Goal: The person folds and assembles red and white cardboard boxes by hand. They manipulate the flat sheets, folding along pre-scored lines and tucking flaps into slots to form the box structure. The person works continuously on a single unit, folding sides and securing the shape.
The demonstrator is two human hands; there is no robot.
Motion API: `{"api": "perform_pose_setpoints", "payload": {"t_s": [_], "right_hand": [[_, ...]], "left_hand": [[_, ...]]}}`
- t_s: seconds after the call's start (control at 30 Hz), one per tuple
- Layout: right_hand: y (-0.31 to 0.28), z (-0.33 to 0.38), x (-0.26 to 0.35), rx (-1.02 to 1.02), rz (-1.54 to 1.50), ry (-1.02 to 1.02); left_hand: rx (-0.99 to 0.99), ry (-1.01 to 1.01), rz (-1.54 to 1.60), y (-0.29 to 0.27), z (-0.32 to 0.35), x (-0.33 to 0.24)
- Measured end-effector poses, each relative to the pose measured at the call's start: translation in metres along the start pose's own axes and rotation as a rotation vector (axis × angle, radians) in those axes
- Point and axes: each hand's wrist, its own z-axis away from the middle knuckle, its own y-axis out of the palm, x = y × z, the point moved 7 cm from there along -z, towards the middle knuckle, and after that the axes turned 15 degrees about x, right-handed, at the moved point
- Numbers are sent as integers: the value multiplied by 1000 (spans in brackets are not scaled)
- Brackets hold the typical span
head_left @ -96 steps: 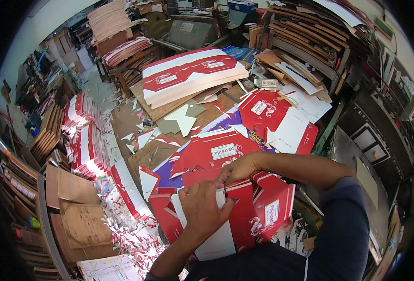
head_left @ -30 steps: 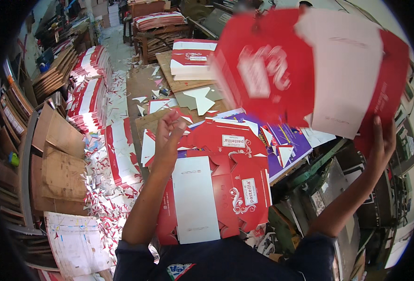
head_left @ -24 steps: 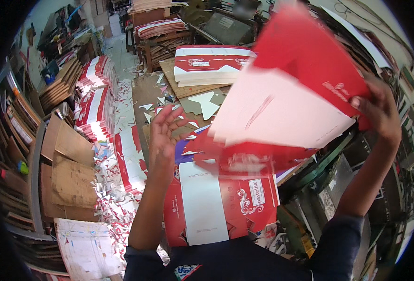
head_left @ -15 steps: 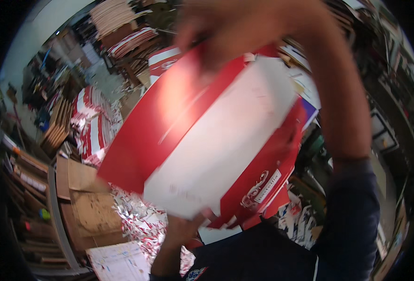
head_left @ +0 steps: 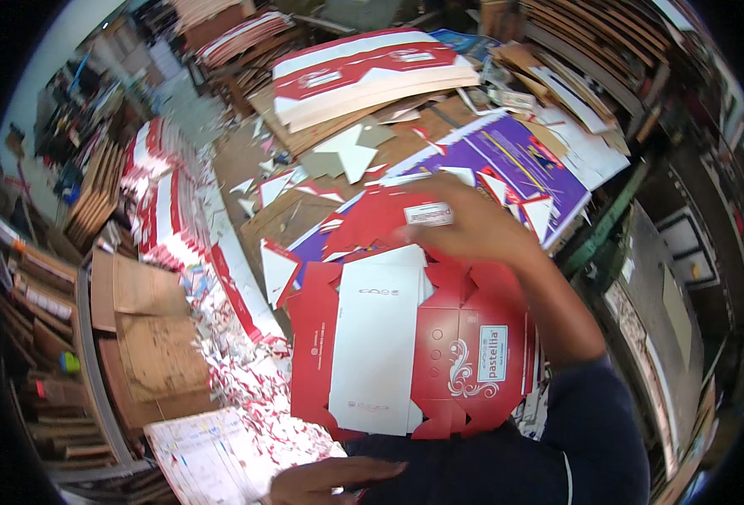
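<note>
Close against my body lie red and white flat box blanks (head_left: 372, 349), with notched edges and a pale label panel on the right part. Beyond their far edge my right hand (head_left: 473, 220) curls its fingers around a red card piece (head_left: 363, 220) that carries a small white label; the fingertips are somewhat blurred. My left hand (head_left: 334, 478) is below the blanks' near edge, fingers stretched out and holding nothing.
A stack of red and white printed sheets (head_left: 372, 76) stands at the table's far side. Purple printed sheets (head_left: 515, 164) and triangular offcuts (head_left: 279, 269) cover the middle. Shredded trimmings (head_left: 262, 421) and more stacked sheets (head_left: 166, 206) are at left, a metal machine (head_left: 641, 278) at right.
The raised, tilted red and white blanks have come down flat near my body. My right hand has dropped from above them to beyond their far edge. My left hand has left their near corner.
</note>
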Motion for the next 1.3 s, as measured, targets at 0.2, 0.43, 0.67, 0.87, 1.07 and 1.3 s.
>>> {"api": "perform_pose_setpoints", "payload": {"t_s": [0.2, 0.43, 0.67, 0.87, 1.07, 1.3], "right_hand": [[19, 176, -155, -437, -242, 520], [94, 220, -132, -372, -567, 563], [81, 226, -165, -282, -371, 620], [85, 206, -131, -127, -732, 567], [74, 212, -102, -286, -730, 621], [68, 207, -95, -143, -802, 645]], "left_hand": [[-1238, -60, 29, -77, 82, 3], [-1068, -255, 120, -75, 26, 54], [-1162, -248, 350, -99, 35, 63], [-1195, -224, 253, -106, 37, 75], [-1347, -172, 178, -90, 46, 50], [-1381, -172, 121, -76, 56, 17]]}}
